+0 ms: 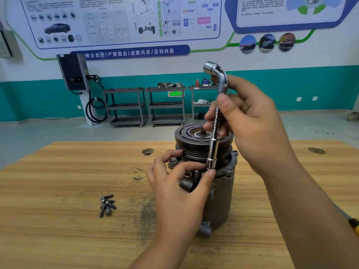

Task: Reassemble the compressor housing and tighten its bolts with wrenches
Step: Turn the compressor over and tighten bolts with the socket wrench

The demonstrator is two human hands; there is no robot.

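Note:
A grey compressor [223,195] stands upright on the wooden table [58,191], its dark grooved pulley [194,140] on top. My right hand [250,121] grips the shaft of a chrome L-shaped socket wrench [216,121], held nearly vertical. The wrench's lower socket sits on the housing flange at the front edge of the pulley. My left hand [178,191] rests on the housing front, thumb and fingertips pinched at the socket's tip. The bolt under the socket is hidden.
Several loose bolts [107,205] lie on the table left of the compressor. A yellow-handled tool [353,224] pokes in at the right edge. Two round holes [148,151] mark the tabletop. Grey carts [166,105] and a wall charger [74,71] stand far behind.

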